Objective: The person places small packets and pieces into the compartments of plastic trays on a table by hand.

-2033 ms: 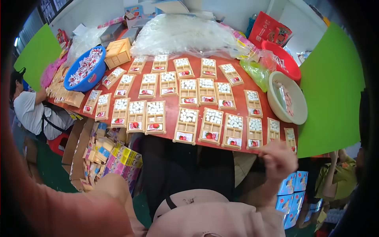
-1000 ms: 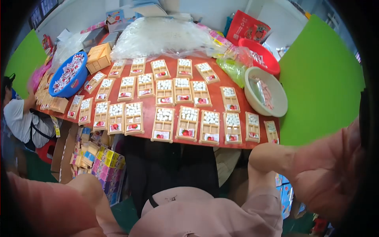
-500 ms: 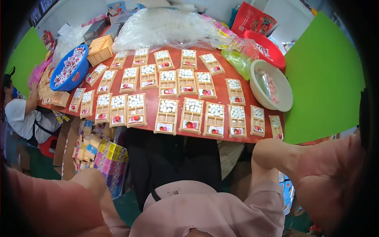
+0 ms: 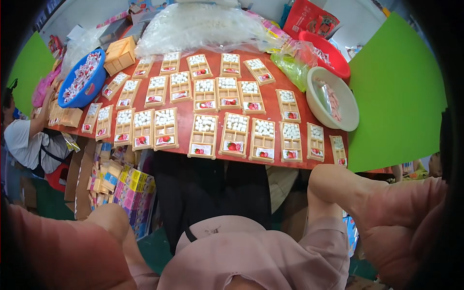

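My left hand (image 4: 67, 246) is raised close to the camera at the lower left, palm and wrist showing. On the other side my right hand (image 4: 406, 217) is raised in the same way, its palm near the right edge. The fingers of both hands run out of view into the dark rim, so what they hold or touch is hidden. Beyond them, a red table (image 4: 188, 108) bears rows of small tan compartment trays (image 4: 211, 148). White pellet-like pieces (image 4: 237, 123) fill one end of the trays, and strawberry-printed packets (image 4: 235, 146) lie at the other.
A blue basin (image 4: 100, 76) of small packets stands left; a white basin (image 4: 352, 112) with pink pieces and a red basin (image 4: 342, 68) stand right. Clear plastic bags (image 4: 203, 29) cover the back. A co-worker (image 4: 21, 135) sits left. Cartons (image 4: 133, 193) stand below the table.
The camera view has tilted slightly, so the table sits a little higher in it. Part of another person now shows at the right edge. My hands stay raised in nearly the same place.
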A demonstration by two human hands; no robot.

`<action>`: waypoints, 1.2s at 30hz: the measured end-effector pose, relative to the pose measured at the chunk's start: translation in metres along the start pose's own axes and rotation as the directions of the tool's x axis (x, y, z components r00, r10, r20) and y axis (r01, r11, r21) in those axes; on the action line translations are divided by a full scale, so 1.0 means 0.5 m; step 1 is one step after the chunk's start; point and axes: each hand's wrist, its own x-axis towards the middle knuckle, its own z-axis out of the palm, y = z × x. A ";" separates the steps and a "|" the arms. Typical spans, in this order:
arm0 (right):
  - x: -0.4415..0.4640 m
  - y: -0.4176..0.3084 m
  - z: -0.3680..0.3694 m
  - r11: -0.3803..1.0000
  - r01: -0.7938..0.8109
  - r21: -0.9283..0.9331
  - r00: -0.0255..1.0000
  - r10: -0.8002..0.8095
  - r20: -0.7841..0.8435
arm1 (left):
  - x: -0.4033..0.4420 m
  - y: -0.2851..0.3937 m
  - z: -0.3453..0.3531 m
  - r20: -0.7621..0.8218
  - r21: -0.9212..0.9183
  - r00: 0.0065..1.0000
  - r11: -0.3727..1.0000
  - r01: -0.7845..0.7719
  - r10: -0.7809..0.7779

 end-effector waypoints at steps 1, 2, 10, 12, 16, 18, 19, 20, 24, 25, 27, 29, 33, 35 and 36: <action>-0.001 -0.002 0.001 1.000 0.002 0.002 1.000 -0.002 -0.001 | 0.001 0.000 -0.001 0.001 0.002 1.000 1.000 0.003 -0.003; 0.000 -0.001 0.000 1.000 -0.001 0.004 1.000 0.001 -0.004 | 0.002 0.001 -0.001 0.004 0.004 1.000 1.000 0.006 -0.006; 0.001 -0.002 -0.005 1.000 -0.002 0.018 1.000 0.002 -0.006 | 0.002 0.008 -0.001 -0.001 0.012 1.000 1.000 0.006 -0.006; 0.002 -0.003 -0.004 1.000 -0.003 0.020 1.000 0.004 -0.003 | 0.005 0.008 -0.001 -0.002 0.012 1.000 1.000 0.005 -0.005; 0.004 -0.003 -0.005 0.999 -0.008 0.034 1.000 0.008 -0.006 | 0.009 0.007 -0.001 -0.003 0.020 1.000 1.000 0.005 -0.005; 0.004 -0.003 -0.006 0.999 -0.002 0.035 1.000 0.002 -0.008 | 0.012 0.006 -0.001 -0.003 0.017 1.000 1.000 0.003 -0.003; 0.003 -0.002 -0.006 0.999 0.004 0.036 1.000 -0.004 -0.008 | 0.011 0.006 -0.001 -0.004 0.015 1.000 1.000 0.001 -0.001; 0.004 -0.005 -0.006 0.999 0.006 0.044 1.000 -0.005 -0.008 | 0.011 0.007 -0.001 -0.004 0.017 1.000 1.000 -0.001 0.001; 0.004 -0.004 -0.007 0.999 0.006 0.053 1.000 -0.006 -0.013 | 0.016 0.012 -0.003 -0.001 0.028 1.000 1.000 -0.004 0.004; 0.006 -0.005 -0.008 0.999 0.008 0.052 1.000 -0.008 -0.015 | 0.016 0.011 -0.003 -0.001 0.023 1.000 1.000 -0.003 0.003; 0.006 -0.004 -0.008 0.998 0.014 0.057 1.000 -0.014 -0.011 | 0.016 0.010 -0.003 -0.003 0.021 1.000 1.000 -0.002 0.003; 0.009 -0.006 -0.007 0.998 0.015 0.064 1.000 -0.015 -0.008 | 0.017 0.013 -0.005 -0.006 0.022 1.000 1.000 -0.008 0.008; 0.009 -0.007 -0.006 0.996 0.024 0.080 1.000 -0.023 -0.008 | 0.019 0.017 -0.007 -0.007 0.025 1.000 1.000 -0.011 0.011; 0.011 -0.009 -0.006 0.996 0.029 0.085 1.000 -0.028 -0.012 | 0.020 0.017 -0.008 -0.006 0.027 1.000 1.000 -0.011 0.011; 0.011 -0.008 -0.005 0.995 0.032 0.089 0.999 -0.031 -0.014 | 0.021 0.017 -0.009 -0.004 0.028 1.000 1.000 -0.011 0.011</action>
